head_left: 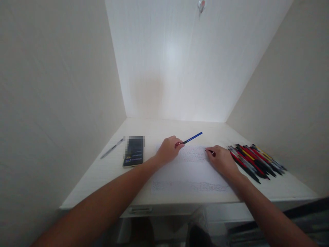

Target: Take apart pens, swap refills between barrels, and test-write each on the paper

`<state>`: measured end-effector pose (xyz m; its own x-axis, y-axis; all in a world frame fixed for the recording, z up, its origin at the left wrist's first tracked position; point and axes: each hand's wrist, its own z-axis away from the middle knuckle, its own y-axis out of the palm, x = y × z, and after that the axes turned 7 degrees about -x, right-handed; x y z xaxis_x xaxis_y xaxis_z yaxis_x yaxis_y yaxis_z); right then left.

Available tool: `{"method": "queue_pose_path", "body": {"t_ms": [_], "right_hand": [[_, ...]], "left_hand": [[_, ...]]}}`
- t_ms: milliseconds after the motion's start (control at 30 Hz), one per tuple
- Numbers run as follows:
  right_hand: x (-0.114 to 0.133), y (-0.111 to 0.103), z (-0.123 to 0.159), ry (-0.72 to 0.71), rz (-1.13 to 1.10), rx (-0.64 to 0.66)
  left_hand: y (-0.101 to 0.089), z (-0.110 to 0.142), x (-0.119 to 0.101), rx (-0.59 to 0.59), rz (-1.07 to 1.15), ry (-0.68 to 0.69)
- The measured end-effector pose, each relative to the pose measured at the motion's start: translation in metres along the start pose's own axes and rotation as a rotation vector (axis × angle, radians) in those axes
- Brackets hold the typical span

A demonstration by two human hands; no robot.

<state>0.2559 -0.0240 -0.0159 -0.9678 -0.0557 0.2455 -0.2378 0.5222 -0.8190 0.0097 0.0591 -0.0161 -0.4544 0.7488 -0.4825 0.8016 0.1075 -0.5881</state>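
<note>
My left hand (169, 148) is closed on a slim blue pen (194, 137), whose blue end points up and to the right above the paper. The pen's other end disappears into my fingers. On the right side of the sheet, my right hand (221, 158) pinches a small dark thing (210, 151); only a bit of it shows, too little to name. Under both hands lies a white sheet of paper (190, 173), with a block of small handwriting between the hands and more marks along its near edge.
Many black, red, yellow and clear pens (253, 161) lie in a heap to the right. Left of the paper is a phone (134, 151), partly pixelated, and beyond it a clear pen (111, 149). Walls enclose the white desk (92, 181) on three sides. A drawer handle (140, 209) sits below its front edge.
</note>
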Motion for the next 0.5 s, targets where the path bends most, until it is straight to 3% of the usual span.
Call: {"method": "queue_pose_path", "body": {"t_ms": [133, 300, 400, 500], "right_hand": [[0.004, 0.009, -0.010, -0.057, 0.122, 0.059], [0.003, 0.011, -0.009, -0.082, 0.042, 0.053], [0.003, 0.007, -0.008, 0.002, -0.151, -0.047], [0.009, 0.001, -0.010, 0.256, -0.588, -0.045]], "left_hand": [[0.003, 0.003, -0.002, 0.025, 0.019, -0.020], [0.006, 0.005, -0.002, 0.071, 0.041, -0.040], [0.007, 0.005, -0.002, 0.085, 0.048, -0.044], [0.008, 0.005, -0.001, 0.094, 0.062, -0.044]]}}
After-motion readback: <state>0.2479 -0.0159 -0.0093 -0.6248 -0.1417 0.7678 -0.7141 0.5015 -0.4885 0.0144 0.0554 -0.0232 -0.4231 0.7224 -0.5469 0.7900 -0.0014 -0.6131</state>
